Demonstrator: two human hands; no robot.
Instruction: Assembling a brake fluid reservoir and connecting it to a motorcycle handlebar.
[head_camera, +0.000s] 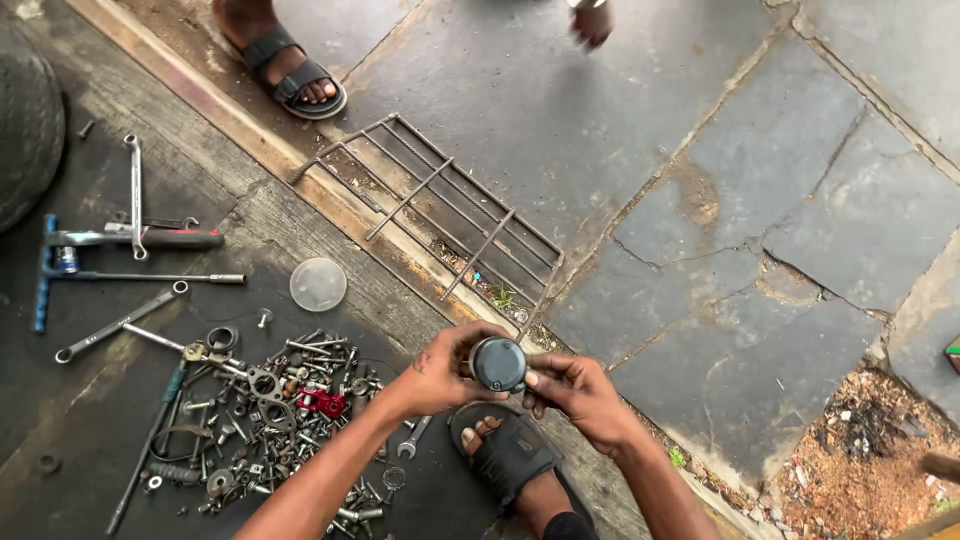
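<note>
Head view: looked down on cracked stone floor (700, 130), metal grate (440, 215) over the drain, scattered pile of nuts, bolts and spanners (270, 410) at left. Held between left hand (440, 375) and right hand (580, 395), both closed on it above a sandalled foot (510, 455): small round dark cap-like part (497, 363). Seemingly mid-inspection or turning; called for firm grip, steady twist.

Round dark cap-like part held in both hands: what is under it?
Below the round dark cap-like part, between left hand and right hand, lies a foot in a black sandal. Its underside is hidden.
</note>
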